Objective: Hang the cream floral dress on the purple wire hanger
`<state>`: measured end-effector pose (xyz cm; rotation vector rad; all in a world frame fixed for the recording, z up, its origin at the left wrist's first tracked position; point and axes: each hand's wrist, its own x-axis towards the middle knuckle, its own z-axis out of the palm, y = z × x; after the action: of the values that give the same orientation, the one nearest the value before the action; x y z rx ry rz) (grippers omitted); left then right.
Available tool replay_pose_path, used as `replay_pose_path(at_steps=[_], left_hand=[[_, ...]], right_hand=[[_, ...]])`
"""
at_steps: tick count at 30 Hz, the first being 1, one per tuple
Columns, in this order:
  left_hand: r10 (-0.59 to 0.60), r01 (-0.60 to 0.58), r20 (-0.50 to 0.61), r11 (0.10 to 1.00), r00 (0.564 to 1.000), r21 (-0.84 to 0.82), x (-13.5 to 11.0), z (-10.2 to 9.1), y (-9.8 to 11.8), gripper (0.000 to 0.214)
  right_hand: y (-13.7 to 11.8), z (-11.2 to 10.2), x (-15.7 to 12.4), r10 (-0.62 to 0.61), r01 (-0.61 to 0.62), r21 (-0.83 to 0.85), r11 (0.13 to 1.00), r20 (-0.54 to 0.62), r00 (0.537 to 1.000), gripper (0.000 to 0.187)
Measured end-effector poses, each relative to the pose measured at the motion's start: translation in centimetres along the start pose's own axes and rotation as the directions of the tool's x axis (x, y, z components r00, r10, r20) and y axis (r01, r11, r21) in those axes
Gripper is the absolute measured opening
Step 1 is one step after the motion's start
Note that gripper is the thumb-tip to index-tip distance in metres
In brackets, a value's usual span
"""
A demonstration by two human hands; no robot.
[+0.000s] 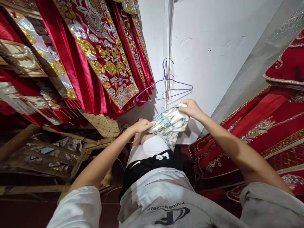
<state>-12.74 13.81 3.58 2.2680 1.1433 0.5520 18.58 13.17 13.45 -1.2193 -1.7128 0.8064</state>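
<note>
A small floral cloth point(169, 125), pale with blue and green print, is stretched between both hands in front of me. My left hand point(142, 125) pinches its lower left edge. My right hand point(191, 108) grips its upper right corner, fingers closed. Just above the cloth hangs a purple wire hanger point(163, 91) on a white wall strip, with nothing on it. My white shirt and black-and-white shorts show below.
Red garments with gold and silver embroidery point(104, 60) hang in a row at the left. More red embroidered cloth point(266, 133) lies at the right. A wooden ladder-like frame point(47, 152) stands at the lower left. A white wall point(213, 47) is ahead.
</note>
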Motion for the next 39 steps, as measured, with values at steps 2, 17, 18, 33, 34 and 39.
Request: replay_pose_path(at_steps=[2,17,18,33,34,39], left_hand=[[0.021,-0.023,0.021,0.991,1.000,0.135,-1.0,-2.4,-0.4,0.048],[-0.131,0.248,-0.233,0.768,0.964,0.591,0.5,-9.3,1.3,0.043],[-0.141,0.260,-0.245,0.776,0.959,0.574,1.0,-9.6,1.6,0.043],[0.034,0.084,-0.271,0.908,0.962,0.411,4.3,-13.9,5.0,0.019],[0.084,0.029,-0.307,0.937,0.948,0.347,4.7,-13.9,5.5,0.019],[0.144,-0.161,-0.394,0.987,0.908,-0.010,5.9,-12.9,6.3,0.035]], right_hand=[[0.6,-1.0,2.5,-0.167,0.149,-0.109,0.983,-0.181,0.969,0.009],[5.9,0.2,8.5,-0.138,0.094,-0.290,0.952,-0.134,0.981,0.030],[5.7,-0.3,8.2,-0.126,0.085,-0.294,0.952,-0.123,0.984,0.029],[4.6,-0.7,5.9,-0.100,0.086,-0.222,0.971,-0.052,0.994,0.020],[4.4,-0.4,5.7,-0.102,0.098,-0.177,0.979,-0.015,0.995,0.018],[3.7,-0.3,4.7,-0.148,0.148,0.002,0.989,0.032,0.988,0.018]])
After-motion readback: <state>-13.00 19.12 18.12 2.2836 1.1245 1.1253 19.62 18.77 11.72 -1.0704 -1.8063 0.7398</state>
